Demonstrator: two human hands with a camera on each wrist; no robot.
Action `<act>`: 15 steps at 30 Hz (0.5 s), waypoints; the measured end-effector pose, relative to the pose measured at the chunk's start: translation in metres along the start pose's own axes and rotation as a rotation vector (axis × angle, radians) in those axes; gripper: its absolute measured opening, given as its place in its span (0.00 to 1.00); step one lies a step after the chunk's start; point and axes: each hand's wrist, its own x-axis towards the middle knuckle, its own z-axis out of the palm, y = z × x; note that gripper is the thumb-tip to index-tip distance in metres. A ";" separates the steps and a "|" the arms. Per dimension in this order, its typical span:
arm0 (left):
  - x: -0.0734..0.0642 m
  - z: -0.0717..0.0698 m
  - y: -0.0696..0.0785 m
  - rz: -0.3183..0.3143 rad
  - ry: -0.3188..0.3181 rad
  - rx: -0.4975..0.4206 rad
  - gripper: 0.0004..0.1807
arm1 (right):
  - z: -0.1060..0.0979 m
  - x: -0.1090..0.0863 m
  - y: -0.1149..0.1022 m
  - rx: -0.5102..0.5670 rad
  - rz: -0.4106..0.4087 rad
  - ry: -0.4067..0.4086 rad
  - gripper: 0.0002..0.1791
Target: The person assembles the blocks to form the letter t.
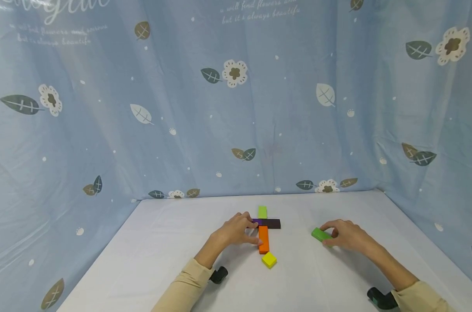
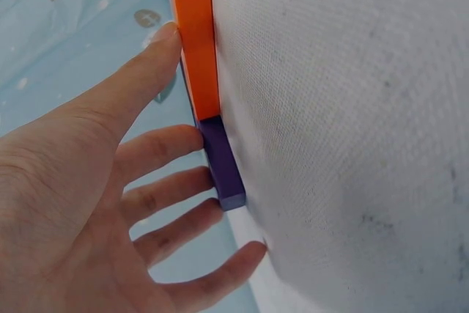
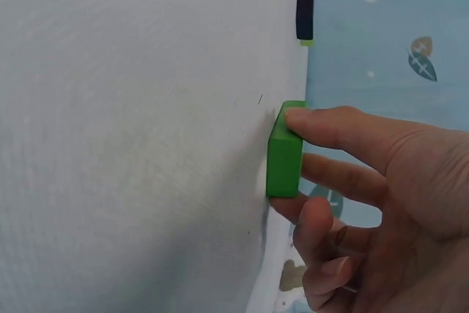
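My right hand (image 1: 347,234) pinches a green block (image 3: 284,155) between thumb and fingers, low over the white table on the right. My left hand (image 1: 236,229) is at the laid-out blocks, its thumb tip against the side of an orange block (image 1: 263,239). Its extended fingertips touch a purple block (image 2: 222,163), partly hidden by the hand in the head view. In line with the purple block lies a black block (image 1: 271,223). A light green block (image 1: 262,212) sits behind them, and a yellow block (image 1: 269,260), turned cornerwise, lies at the orange block's near end.
A white cloth covers the table (image 1: 162,242). Blue curtains (image 1: 189,143) printed with leaves and flowers hang behind it and along both sides. Dark wrist-worn devices show under both sleeves, the left device (image 1: 219,275) beside the left forearm and the right device (image 1: 382,299) near the front.
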 end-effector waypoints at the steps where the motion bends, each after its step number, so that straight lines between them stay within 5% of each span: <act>1: 0.000 0.000 0.000 -0.001 0.000 0.000 0.38 | 0.000 0.000 -0.001 -0.009 -0.001 0.002 0.25; 15: 0.001 0.002 -0.001 -0.001 0.003 -0.015 0.38 | 0.005 -0.002 -0.005 -0.096 0.010 0.025 0.23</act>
